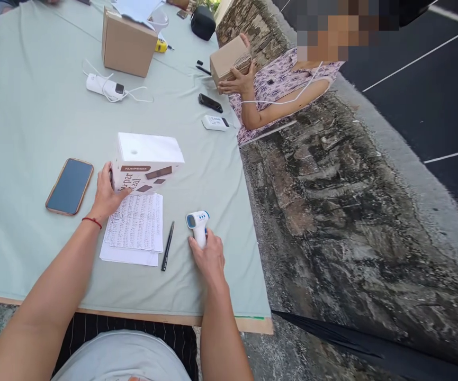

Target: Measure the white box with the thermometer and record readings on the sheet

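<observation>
My left hand (107, 194) grips the near left corner of a white "Super Meal" box (151, 150), thumb on its printed front and fingers along its side. The box stands on the cloth at the upper end of some sheets of handwritten paper (135, 227). Wrapped round the handle of a white and blue infrared thermometer (197, 219) is my right hand (209, 254), low over the table's right part. Its display faces me. Between the papers and the thermometer lies a black pen (168, 246). A phone with a dark screen (70, 187) rests left of my left hand.
Across the table, a person's hands (239, 79) hold a small cardboard box (229, 57). A larger carton (127, 45), a white device with a cable (105, 88), a black device (210, 103) and a white device (215, 123) lie farther back. The table's right edge borders a stone wall (332, 211).
</observation>
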Demonstrator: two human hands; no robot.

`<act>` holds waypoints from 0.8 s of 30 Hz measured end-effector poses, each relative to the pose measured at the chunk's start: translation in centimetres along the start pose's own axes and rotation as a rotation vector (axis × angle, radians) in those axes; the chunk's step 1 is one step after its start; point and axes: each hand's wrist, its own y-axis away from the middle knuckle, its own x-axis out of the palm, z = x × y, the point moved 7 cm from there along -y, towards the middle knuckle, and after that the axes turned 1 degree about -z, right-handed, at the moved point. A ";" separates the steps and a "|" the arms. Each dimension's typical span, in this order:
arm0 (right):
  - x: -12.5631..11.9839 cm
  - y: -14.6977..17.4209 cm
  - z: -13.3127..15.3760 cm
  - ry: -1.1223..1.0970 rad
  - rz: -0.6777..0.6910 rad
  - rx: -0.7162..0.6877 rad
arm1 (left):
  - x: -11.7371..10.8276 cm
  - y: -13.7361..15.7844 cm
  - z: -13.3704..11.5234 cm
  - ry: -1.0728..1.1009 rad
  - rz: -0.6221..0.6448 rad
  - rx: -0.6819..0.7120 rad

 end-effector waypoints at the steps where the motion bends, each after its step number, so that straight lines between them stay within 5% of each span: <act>1: 0.2 -0.3 -0.3 -0.014 0.013 0.043 | 0.0 0.2 -0.4 -0.004 0.005 0.003; 6: -0.7 -0.3 1.8 -0.352 -0.035 0.195 | 0.3 1.2 -1.7 0.025 -0.048 0.033; 12: -0.8 2.2 11.5 -1.087 0.174 0.093 | 1.3 1.9 -0.9 0.070 -0.038 -0.048; 17: 0.9 3.4 15.6 -1.122 0.281 0.101 | 1.7 1.9 -1.1 0.054 0.016 -0.078; 24: 3.0 3.8 15.8 -1.182 0.372 0.257 | 1.8 1.8 -0.8 0.123 -0.019 -0.076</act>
